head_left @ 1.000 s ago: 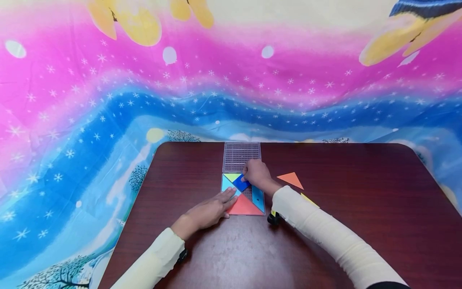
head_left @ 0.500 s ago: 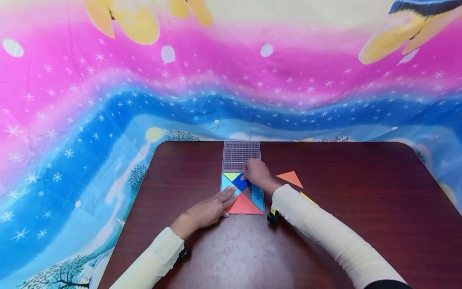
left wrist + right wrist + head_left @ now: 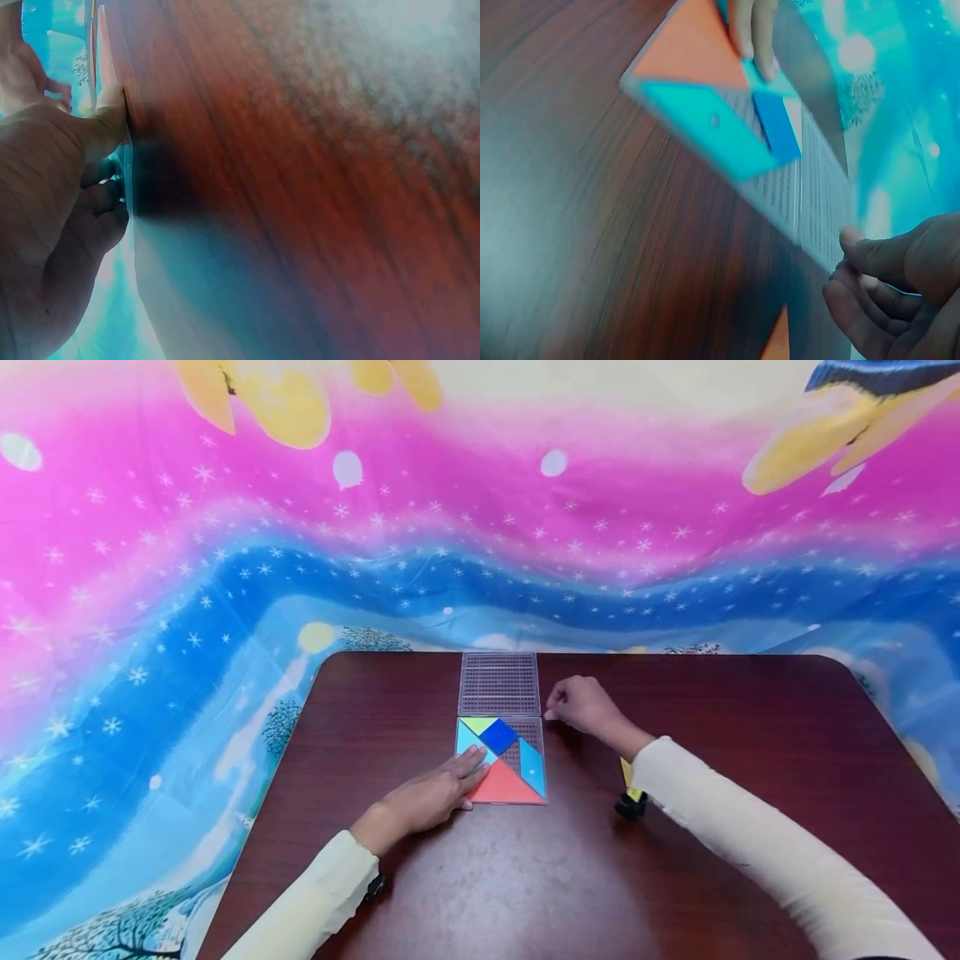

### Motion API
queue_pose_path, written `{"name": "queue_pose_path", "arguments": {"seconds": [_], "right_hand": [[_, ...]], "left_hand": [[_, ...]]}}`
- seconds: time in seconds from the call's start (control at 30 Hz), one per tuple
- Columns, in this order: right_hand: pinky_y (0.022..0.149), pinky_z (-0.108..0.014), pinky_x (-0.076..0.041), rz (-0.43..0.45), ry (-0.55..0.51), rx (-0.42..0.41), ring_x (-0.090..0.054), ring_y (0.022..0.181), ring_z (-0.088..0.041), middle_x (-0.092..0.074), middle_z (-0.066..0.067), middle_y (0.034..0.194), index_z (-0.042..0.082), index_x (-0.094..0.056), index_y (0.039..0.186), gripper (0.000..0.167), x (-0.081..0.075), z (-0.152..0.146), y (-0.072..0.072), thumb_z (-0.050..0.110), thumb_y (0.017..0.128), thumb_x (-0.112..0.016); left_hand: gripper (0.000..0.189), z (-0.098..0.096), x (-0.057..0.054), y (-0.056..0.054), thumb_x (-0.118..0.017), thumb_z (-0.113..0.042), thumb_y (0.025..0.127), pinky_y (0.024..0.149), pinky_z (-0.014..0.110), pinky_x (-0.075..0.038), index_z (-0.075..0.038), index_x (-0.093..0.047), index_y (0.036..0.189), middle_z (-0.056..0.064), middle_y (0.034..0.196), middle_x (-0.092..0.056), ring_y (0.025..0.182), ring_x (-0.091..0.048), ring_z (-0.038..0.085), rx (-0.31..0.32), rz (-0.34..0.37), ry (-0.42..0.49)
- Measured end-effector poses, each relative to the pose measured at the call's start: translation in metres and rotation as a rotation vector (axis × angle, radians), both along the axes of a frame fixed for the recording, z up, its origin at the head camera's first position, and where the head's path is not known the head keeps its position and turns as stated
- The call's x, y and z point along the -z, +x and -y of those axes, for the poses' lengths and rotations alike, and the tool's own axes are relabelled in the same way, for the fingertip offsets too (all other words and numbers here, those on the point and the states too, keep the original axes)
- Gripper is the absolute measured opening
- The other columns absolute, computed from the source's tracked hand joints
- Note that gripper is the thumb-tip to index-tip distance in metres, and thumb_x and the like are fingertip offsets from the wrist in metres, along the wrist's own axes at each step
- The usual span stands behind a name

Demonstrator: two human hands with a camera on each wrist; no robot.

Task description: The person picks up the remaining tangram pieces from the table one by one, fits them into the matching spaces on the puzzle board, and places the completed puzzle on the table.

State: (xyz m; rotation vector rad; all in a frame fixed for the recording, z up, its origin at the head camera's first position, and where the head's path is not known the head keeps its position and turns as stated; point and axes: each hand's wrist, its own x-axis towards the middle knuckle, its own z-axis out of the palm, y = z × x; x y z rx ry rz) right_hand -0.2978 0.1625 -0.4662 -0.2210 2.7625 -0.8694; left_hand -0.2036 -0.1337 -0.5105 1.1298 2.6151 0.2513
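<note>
Right hand [image 3: 581, 703] left the tray [image 3: 501, 760], five pieces inside.

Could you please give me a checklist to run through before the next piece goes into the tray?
1. Left hand steadies the tray: ok, fingers lie flat on its left edge.
2. Blue square seated: ok, lies flat among the pieces.
3. Gap free for a piece: ok, bare grid shows.
4. Right hand holding the next piece: cannot tell, fingers curled.
5. Lid out of the way: ok, lies open behind the tray.
</note>
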Motion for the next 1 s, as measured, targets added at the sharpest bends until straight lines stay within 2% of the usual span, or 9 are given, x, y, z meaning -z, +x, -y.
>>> {"name": "queue_pose_path", "arguments": {"seconds": [0.1, 0.17, 0.33, 0.43, 0.57, 0.67, 0.83, 1.0], "right_hand": [[0.068, -0.032, -0.055, -0.010, 0.041, -0.009, -0.065, 0.075, -0.018, -0.076, -0.010, 0.090, 0.005, -0.076, 0.095, 0.009, -0.001, -0.026, 0.008, 0.014, 0.093, -0.076], [0.068, -0.032, -0.054, -0.015, 0.078, -0.020, -0.064, 0.076, -0.017, -0.076, -0.008, 0.091, 0.006, -0.075, 0.094, 0.006, -0.001, -0.043, 0.016, 0.012, 0.094, -0.074], [0.058, -0.030, -0.045, 0.023, 0.125, -0.026, -0.056, 0.063, -0.016, -0.073, -0.003, 0.085, 0.009, -0.071, 0.088, 0.009, 0.001, -0.077, 0.040, 0.015, 0.093, -0.074], [0.059, -0.030, -0.043, 0.054, 0.160, -0.009, -0.054, 0.066, -0.016, -0.069, -0.002, 0.083, 0.010, -0.069, 0.088, 0.017, 0.003, -0.086, 0.057, 0.023, 0.089, -0.081], [0.064, -0.032, -0.044, 0.055, 0.224, 0.008, -0.054, 0.074, -0.019, -0.064, -0.005, 0.087, 0.006, -0.067, 0.093, 0.031, 0.007, -0.086, 0.074, 0.028, 0.083, -0.087], [0.063, -0.033, -0.043, -0.030, 0.295, -0.012, -0.051, 0.073, -0.020, -0.059, -0.007, 0.084, 0.004, -0.066, 0.093, 0.035, 0.012, -0.086, 0.086, 0.027, 0.080, -0.090], [0.056, -0.036, -0.047, -0.220, 0.369, -0.060, -0.049, 0.064, -0.020, -0.054, -0.006, 0.074, 0.002, -0.068, 0.087, 0.028, 0.018, -0.083, 0.103, 0.017, 0.079, -0.090], [0.056, -0.041, -0.052, -0.309, 0.367, -0.046, -0.053, 0.062, -0.022, -0.057, -0.008, 0.073, -0.001, -0.070, 0.088, 0.024, 0.022, -0.080, 0.111, 0.010, 0.077, -0.089]], "left_hand": [[0.063, 0.001, 0.000, -0.001, -0.053, -0.033, 0.108, 0.126, 0.041, -0.030, -0.014, -0.028, 0.162, 0.007, 0.174, -0.014, 0.161, -0.013, 0.025, 0.006, -0.006, 0.003], [0.063, 0.001, 0.000, 0.000, -0.053, -0.032, 0.107, 0.126, 0.041, -0.031, -0.013, -0.029, 0.162, 0.008, 0.173, -0.015, 0.161, -0.013, 0.025, 0.010, -0.006, 0.010], [0.063, 0.001, 0.001, 0.000, -0.054, -0.032, 0.107, 0.125, 0.041, -0.032, -0.013, -0.029, 0.162, 0.008, 0.173, -0.015, 0.161, -0.014, 0.026, 0.015, -0.013, 0.011], [0.063, 0.000, 0.002, 0.000, -0.054, -0.032, 0.107, 0.125, 0.041, -0.032, -0.014, -0.028, 0.162, 0.008, 0.173, -0.015, 0.161, -0.014, 0.026, 0.017, -0.016, 0.012], [0.064, 0.000, 0.002, 0.000, -0.055, -0.031, 0.107, 0.125, 0.041, -0.033, -0.013, -0.028, 0.162, 0.009, 0.173, -0.015, 0.161, -0.015, 0.026, 0.010, -0.012, 0.015], [0.064, 0.000, 0.001, 0.000, -0.055, -0.031, 0.106, 0.124, 0.042, -0.034, -0.013, -0.028, 0.162, 0.009, 0.173, -0.015, 0.160, -0.015, 0.027, 0.010, -0.018, 0.015], [0.064, 0.000, 0.001, 0.001, -0.054, -0.032, 0.107, 0.124, 0.041, -0.034, -0.014, -0.028, 0.162, 0.008, 0.173, -0.014, 0.161, -0.015, 0.026, 0.007, -0.016, 0.011], [0.064, 0.001, 0.000, 0.002, -0.055, -0.031, 0.107, 0.124, 0.041, -0.034, -0.014, -0.029, 0.162, 0.009, 0.173, -0.014, 0.161, -0.015, 0.027, 0.002, -0.012, 0.010]]}}
